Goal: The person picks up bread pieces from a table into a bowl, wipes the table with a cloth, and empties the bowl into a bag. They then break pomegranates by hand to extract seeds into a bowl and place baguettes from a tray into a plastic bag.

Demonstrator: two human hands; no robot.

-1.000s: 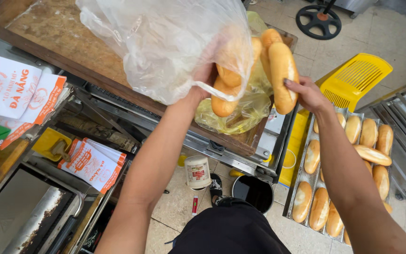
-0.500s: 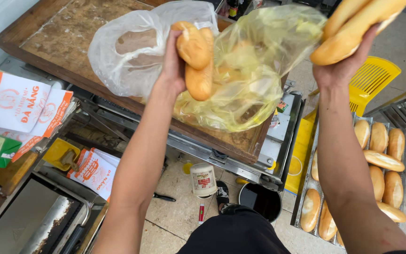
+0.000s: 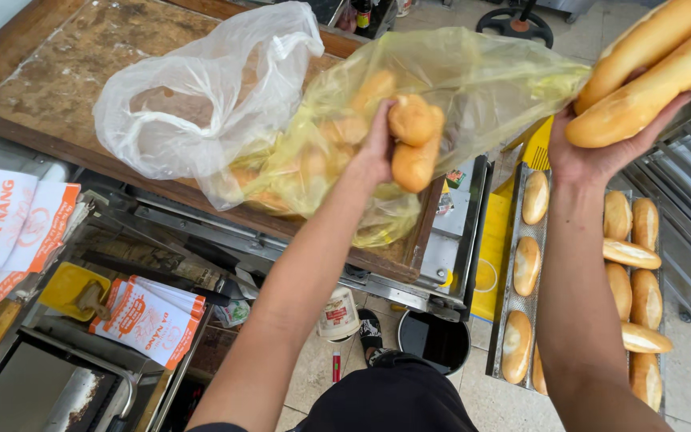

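Worn wooden surface [image 3: 57, 72] carries two plastic bags, one clear [image 3: 201, 104], one yellow [image 3: 457, 88]. Left hand [image 3: 377, 148] fingers clamp two short loaves [image 3: 416, 144] before the yellow bag; right hand [image 3: 593, 156] fingers cradle two long loaves [image 3: 649, 72] above a tray [image 3: 513, 272].

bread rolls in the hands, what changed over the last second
The right hand lifted its long rolls up and rightward, away from the yellow bag. The left hand keeps its grip on two rolls at the bag. The tray of loaves stayed put.
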